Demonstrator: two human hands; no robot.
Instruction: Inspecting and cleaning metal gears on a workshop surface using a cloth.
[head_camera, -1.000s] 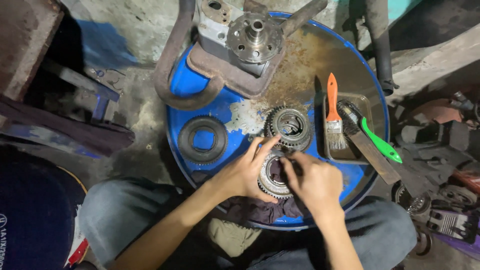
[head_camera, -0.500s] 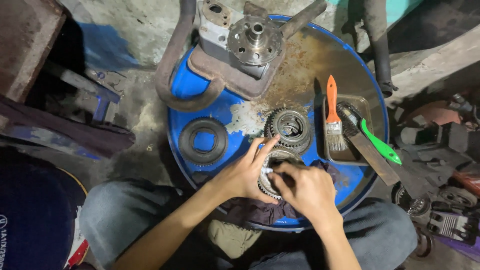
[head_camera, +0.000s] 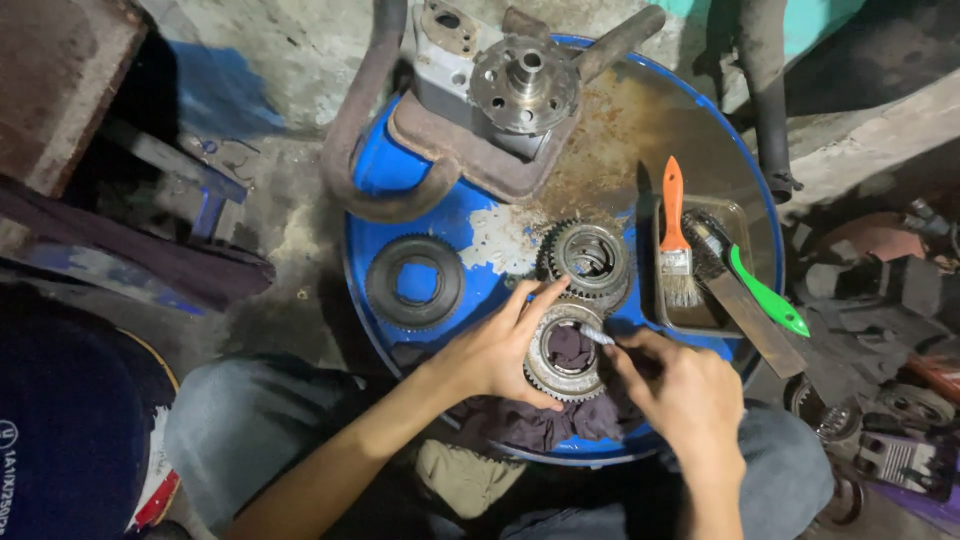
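The left hand grips the toothed ring on the rag — keep it steady. The right hand pinches a small tool — short, light strokes suit best.

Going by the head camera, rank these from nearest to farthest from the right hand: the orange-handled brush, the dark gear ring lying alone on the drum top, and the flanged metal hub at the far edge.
From the right hand:
1. Orange-handled brush, in the tray just beyond the hand, to its right side.
2. Dark gear ring, flat on the blue drum top, off to the left.
3. Flanged metal hub, at the far edge of the drum.
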